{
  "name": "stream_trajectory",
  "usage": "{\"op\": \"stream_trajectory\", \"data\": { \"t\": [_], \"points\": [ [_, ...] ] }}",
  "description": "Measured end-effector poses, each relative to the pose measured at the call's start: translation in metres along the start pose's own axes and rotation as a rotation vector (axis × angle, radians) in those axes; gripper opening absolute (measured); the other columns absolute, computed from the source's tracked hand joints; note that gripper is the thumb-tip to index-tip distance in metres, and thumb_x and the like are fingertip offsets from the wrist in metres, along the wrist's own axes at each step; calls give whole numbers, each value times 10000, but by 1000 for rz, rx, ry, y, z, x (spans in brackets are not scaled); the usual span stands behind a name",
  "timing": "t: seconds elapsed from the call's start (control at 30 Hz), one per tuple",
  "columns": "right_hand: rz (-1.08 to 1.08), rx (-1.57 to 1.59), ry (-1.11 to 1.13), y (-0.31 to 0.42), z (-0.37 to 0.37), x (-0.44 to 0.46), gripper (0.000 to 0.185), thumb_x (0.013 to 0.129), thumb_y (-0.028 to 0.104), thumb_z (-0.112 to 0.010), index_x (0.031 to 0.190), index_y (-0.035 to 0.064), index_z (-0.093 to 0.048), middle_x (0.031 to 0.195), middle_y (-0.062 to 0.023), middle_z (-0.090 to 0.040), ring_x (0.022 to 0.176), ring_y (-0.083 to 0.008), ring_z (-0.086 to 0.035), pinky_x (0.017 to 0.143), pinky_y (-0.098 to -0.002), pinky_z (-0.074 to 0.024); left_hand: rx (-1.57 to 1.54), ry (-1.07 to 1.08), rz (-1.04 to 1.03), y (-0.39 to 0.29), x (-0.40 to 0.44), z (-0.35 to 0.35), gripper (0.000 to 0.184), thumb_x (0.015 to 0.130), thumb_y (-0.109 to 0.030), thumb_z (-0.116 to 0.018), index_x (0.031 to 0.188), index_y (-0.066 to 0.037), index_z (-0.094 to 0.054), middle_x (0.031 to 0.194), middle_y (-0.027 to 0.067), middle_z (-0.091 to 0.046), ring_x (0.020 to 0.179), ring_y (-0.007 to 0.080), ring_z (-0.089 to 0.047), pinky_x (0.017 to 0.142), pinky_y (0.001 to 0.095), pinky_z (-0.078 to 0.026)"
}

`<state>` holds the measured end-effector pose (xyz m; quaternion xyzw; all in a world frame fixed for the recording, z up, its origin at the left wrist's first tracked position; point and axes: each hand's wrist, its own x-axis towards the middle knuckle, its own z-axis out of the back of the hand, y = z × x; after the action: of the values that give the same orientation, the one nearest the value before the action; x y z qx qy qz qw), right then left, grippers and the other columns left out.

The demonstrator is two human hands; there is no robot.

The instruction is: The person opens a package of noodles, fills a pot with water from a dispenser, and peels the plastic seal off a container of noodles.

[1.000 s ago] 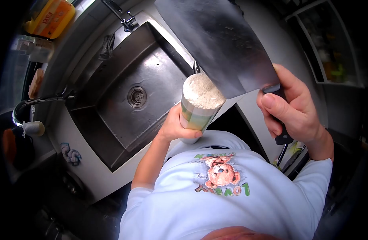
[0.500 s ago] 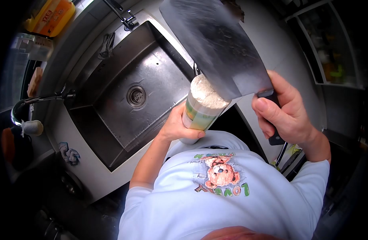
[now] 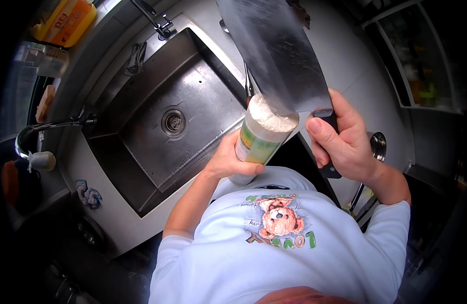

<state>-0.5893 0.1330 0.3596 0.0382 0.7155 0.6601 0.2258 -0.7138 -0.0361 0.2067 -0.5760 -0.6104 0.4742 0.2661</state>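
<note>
My left hand (image 3: pixel 231 159) is wrapped round a cylindrical pack (image 3: pixel 259 144) with a green and yellow label, which looks like dried noodles. It is tilted over the sink's front edge, and its pale, rough end faces up. My right hand (image 3: pixel 347 144) grips the black handle of a cleaver (image 3: pixel 279 55). The broad dark blade points away from me, with the lower part of its edge at the rim of the pack's upper end. Whether the edge has cut into it I cannot tell.
A steel sink (image 3: pixel 147 101) with a drain lies left of the pack. A tap (image 3: pixel 46 124) arches in at the left. Cloths (image 3: pixel 86 195) and an orange-yellow container (image 3: pixel 66 23) are by the sink. Behind the cleaver, a dark-handled utensil (image 3: pixel 248 83) lies on the white counter (image 3: pixel 340 66).
My right hand and the cleaver have shifted left and slightly up, the blade now across the pack's end. The pack has moved slightly right. A round metal item now shows behind my right wrist.
</note>
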Motion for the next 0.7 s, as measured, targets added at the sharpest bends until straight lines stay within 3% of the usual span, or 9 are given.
{"op": "stream_trajectory", "data": {
  "t": [0.3, 0.4, 0.53, 0.6, 0.63, 0.7],
  "points": [
    [69, 92, -8, -3, 13, 19, 362, 952, 96, -461, 1285, -18, -375, 719, -12, -500, 452, -37, -440, 421, -190, -419, 183, 76, -3, -1, 6, -3, 765, 546, -254, -838, 1206, -26, -525, 1087, 65, -588, 1015, 167, -547, 924, 311, -407],
    [168, 12, -91, 18, 29, 28, 345, 947, 103, -479, 1263, -18, -410, 710, -12, -505, 457, -37, -450, 425, -188, -418, 102, 77, 11, -1, 9, 0, 766, 544, -260, -841, 1201, -24, -526, 1096, 69, -587, 1025, 168, -543, 927, 315, -405],
    [539, -732, -332, 37, 93, 64, 392, 871, 218, -649, 1157, 4, -486, 613, 32, -509, 458, -28, -417, 424, -170, -355, 88, 33, -37, -2, 12, 7, 742, 537, -244, -833, 1171, 4, -536, 1094, 82, -600, 1009, 164, -555, 910, 309, -422],
    [275, -722, -317, 53, 124, 73, 380, 821, 269, -708, 1037, 11, -532, 597, 25, -531, 484, -32, -426, 447, -181, -345, 36, 40, -25, -1, 13, 10, 773, 545, -266, -840, 1205, -20, -521, 1118, 74, -587, 1046, 172, -536, 939, 321, -396],
    [55, -644, -270, 56, 139, 81, 334, 797, 294, -732, 875, 18, -560, 588, 8, -538, 507, -24, -435, 457, -183, -354, 44, 38, -36, -1, 14, 11, 767, 549, -262, -836, 1205, -20, -520, 1125, 76, -587, 1045, 171, -537, 939, 319, -396],
    [43, -1216, -316, 52, 154, 94, 355, 758, 329, -745, 794, 12, -589, 647, -83, -611, 585, -160, -576, 561, -280, -460, 43, 27, -22, 4, 16, 14, 769, 547, -263, -837, 1204, -20, -520, 1126, 77, -587, 1044, 172, -538, 939, 319, -397]
  ]
}}
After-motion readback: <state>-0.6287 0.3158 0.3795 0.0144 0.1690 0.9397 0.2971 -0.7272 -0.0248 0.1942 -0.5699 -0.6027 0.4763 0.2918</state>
